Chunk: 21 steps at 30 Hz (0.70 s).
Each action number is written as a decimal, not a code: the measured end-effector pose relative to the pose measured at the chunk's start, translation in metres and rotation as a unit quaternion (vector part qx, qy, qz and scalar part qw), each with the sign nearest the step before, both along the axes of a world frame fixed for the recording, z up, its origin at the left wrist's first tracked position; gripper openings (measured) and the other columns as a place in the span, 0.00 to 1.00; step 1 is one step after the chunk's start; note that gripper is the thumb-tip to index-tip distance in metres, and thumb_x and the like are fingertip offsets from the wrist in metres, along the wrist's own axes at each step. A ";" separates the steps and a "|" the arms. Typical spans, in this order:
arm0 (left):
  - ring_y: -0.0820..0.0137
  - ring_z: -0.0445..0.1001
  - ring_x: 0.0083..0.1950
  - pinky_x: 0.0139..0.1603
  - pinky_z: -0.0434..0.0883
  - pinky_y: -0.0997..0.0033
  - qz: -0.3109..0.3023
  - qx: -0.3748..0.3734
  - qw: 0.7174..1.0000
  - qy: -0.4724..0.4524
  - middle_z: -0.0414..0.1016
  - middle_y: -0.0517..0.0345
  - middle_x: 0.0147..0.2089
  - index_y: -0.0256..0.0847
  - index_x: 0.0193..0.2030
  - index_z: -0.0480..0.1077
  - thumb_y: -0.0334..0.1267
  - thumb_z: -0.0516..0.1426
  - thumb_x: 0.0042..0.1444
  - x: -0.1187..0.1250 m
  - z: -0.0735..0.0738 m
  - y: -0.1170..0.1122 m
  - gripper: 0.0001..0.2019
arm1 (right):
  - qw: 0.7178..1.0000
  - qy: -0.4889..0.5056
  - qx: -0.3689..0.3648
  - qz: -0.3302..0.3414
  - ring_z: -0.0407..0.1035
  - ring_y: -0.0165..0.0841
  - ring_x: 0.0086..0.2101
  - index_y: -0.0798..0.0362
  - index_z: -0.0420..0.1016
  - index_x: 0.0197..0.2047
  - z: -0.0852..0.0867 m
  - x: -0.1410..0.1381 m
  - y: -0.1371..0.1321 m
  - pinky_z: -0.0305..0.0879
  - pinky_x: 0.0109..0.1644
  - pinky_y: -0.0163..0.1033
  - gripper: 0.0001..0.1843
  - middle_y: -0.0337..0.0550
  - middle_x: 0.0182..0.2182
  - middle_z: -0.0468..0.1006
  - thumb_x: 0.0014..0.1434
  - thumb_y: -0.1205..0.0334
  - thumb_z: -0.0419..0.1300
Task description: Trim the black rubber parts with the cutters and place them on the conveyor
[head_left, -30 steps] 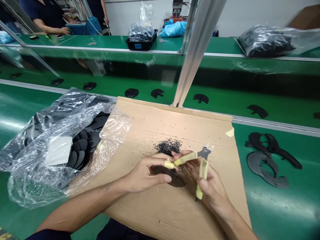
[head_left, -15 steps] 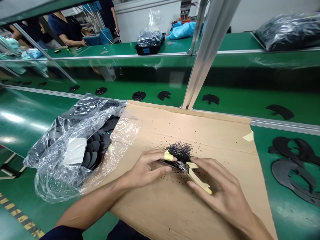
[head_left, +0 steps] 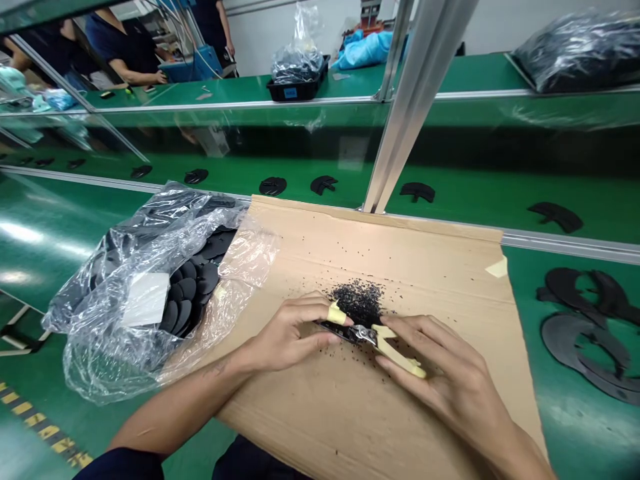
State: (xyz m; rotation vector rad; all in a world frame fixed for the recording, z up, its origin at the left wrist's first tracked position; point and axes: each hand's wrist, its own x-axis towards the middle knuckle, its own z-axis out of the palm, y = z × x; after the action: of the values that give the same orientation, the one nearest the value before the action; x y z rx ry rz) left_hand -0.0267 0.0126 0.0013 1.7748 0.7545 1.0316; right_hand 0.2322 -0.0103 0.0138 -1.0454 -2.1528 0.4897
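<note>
Over the cardboard sheet [head_left: 310,413], my left hand [head_left: 293,333] pinches a dark flat part [head_left: 340,331] between thumb and index finger; yellow tape wraps that index finger. My right hand [head_left: 440,373] grips nippers [head_left: 395,350] with pale yellow handles, which stand spread apart. Their metal jaws meet the right end of the dark part; whether they are closed on it I cannot tell. Just beyond both hands lies a pile of small black trimmings [head_left: 357,299], with bits scattered around it. My fingers hide much of the dark part.
A clear plastic bag [head_left: 110,347] of black discs [head_left: 185,290] lies left of the cardboard. Black curved pieces [head_left: 575,333] rest at the right. More black parts sit on the green belt [head_left: 460,207] behind a metal post [head_left: 400,133]. Co-workers [head_left: 130,50] are at the back left.
The view has shifted slightly. Both hands stay at nearly the same place, with the dark part and the nippers still held; the nippers' handles look slightly turned.
</note>
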 end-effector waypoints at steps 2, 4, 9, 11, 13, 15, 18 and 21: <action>0.68 0.77 0.44 0.46 0.73 0.67 -0.004 -0.005 1.000 -0.006 0.81 0.50 0.42 0.38 0.49 0.79 0.33 0.64 0.60 0.001 -0.001 0.000 0.10 | 1.000 -0.014 0.007 0.004 0.76 0.38 0.39 0.50 0.73 0.56 0.000 0.000 -0.001 0.73 0.40 0.43 0.16 0.49 0.42 0.81 0.65 0.64 0.62; 0.68 0.76 0.43 0.46 0.73 0.68 -0.005 -0.008 1.000 -0.008 0.81 0.51 0.41 0.38 0.48 0.79 0.33 0.64 0.61 0.002 -0.001 0.000 0.09 | 1.000 -0.023 0.008 0.002 0.77 0.37 0.38 0.51 0.74 0.55 -0.001 0.000 -0.003 0.73 0.39 0.42 0.15 0.49 0.41 0.81 0.65 0.64 0.62; 0.68 0.76 0.44 0.47 0.73 0.67 0.013 0.006 1.000 0.006 0.81 0.51 0.42 0.38 0.48 0.78 0.33 0.64 0.61 0.003 0.000 -0.001 0.09 | 1.000 -0.012 0.013 -0.021 0.77 0.37 0.37 0.51 0.74 0.54 0.000 -0.001 -0.005 0.73 0.38 0.41 0.14 0.48 0.39 0.81 0.65 0.64 0.62; 0.67 0.76 0.45 0.47 0.73 0.66 0.022 0.022 0.999 0.021 0.81 0.52 0.43 0.39 0.50 0.77 0.33 0.63 0.61 0.002 0.002 -0.001 0.11 | 0.998 -0.021 0.040 -0.049 0.76 0.37 0.37 0.52 0.74 0.54 0.000 -0.001 -0.004 0.72 0.38 0.41 0.14 0.48 0.39 0.81 0.65 0.63 0.62; 0.67 0.75 0.45 0.47 0.72 0.65 0.018 0.046 0.998 0.042 0.80 0.52 0.43 0.41 0.53 0.76 0.32 0.62 0.62 0.002 0.004 -0.001 0.13 | 0.992 -0.060 0.083 -0.080 0.75 0.37 0.36 0.53 0.75 0.53 0.000 -0.001 -0.002 0.70 0.37 0.41 0.13 0.48 0.38 0.81 0.65 0.62 0.62; 0.67 0.74 0.45 0.47 0.71 0.64 0.005 0.079 0.994 0.072 0.80 0.53 0.43 0.42 0.55 0.75 0.32 0.61 0.62 0.003 0.004 -0.001 0.14 | 0.982 -0.108 0.122 -0.092 0.74 0.38 0.34 0.54 0.76 0.52 -0.002 -0.002 -0.001 0.68 0.36 0.42 0.13 0.48 0.37 0.81 0.65 0.62 0.62; 0.66 0.72 0.44 0.49 0.70 0.61 0.020 0.143 0.979 0.141 0.80 0.55 0.41 0.44 0.54 0.76 0.31 0.60 0.63 0.003 0.000 0.000 0.14 | 0.978 -0.135 0.131 -0.088 0.74 0.39 0.36 0.54 0.76 0.53 -0.005 -0.004 -0.002 0.67 0.37 0.42 0.14 0.49 0.38 0.81 0.65 0.61 0.62; 0.67 0.72 0.43 0.46 0.70 0.63 0.060 0.193 0.964 0.173 0.81 0.55 0.43 0.44 0.53 0.76 0.28 0.58 0.63 0.001 -0.004 0.001 0.14 | 0.989 -0.084 0.078 -0.089 0.75 0.40 0.39 0.53 0.75 0.54 -0.006 -0.004 -0.003 0.71 0.41 0.44 0.16 0.50 0.42 0.81 0.64 0.61 0.63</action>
State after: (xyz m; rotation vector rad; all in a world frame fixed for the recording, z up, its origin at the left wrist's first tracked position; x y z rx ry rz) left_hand -0.0258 0.0135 -0.0023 2.3105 0.9296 1.0076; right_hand 0.2280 -0.0137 0.0074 -1.2125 -2.1756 0.1511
